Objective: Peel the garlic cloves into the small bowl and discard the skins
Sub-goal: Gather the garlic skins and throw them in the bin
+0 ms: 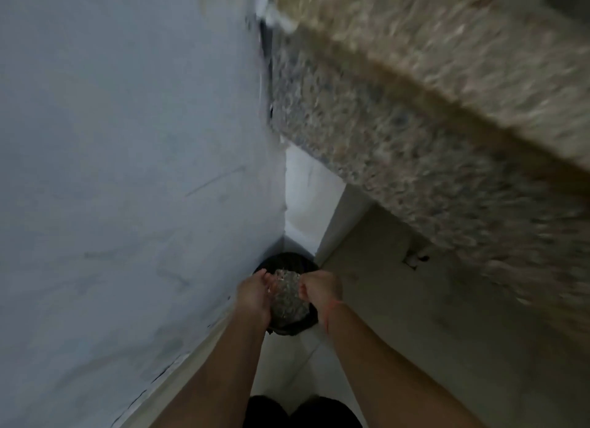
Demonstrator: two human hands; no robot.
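Note:
I look down at a black-lined bin [285,259] standing on the floor in a corner. Both of my hands are over its mouth. Between them is a glittering, patterned glass bowl [287,296], tilted above the bin. My left hand [253,295] cups the bowl's left side with the palm turned inward. My right hand [319,288] is closed on its right rim; a thin red thread circles that wrist. The picture is blurred, and no garlic skins or cloves can be made out.
A pale wall [127,172] runs close along the left. A speckled stone counter [415,92] overhangs at upper right, with a beige cabinet front [383,287] below it. Light floor tiles [293,370] and my dark-clothed knees [303,411] are at the bottom.

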